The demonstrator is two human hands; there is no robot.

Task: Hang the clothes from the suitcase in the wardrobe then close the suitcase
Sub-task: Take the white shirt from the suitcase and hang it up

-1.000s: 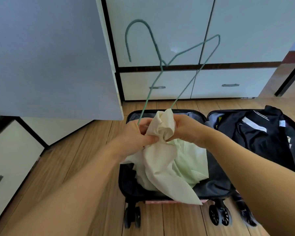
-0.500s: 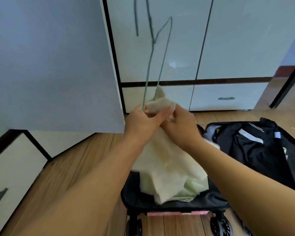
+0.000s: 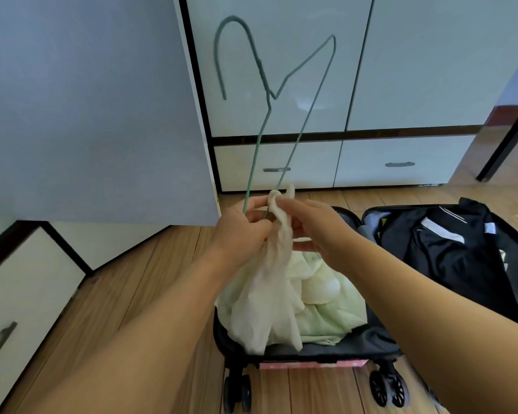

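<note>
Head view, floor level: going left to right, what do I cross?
Left drawer front → open wardrobe door → left hand → cream garment → right hand → dark clothes in the suitcase's right half.

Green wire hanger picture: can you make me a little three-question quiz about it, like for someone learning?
1. True or false: the thin green wire hanger already hangs in the white wardrobe.
2. Which hand holds the hanger's lower wires? A) left hand B) right hand
3. Fill in: the dark folded clothes lie in the ______ half of the open black wheeled suitcase, while the pale cream garment hangs over the other half.

Key: 1 false, it is held up in front of the closed doors. 2 A. 3 right.
</note>
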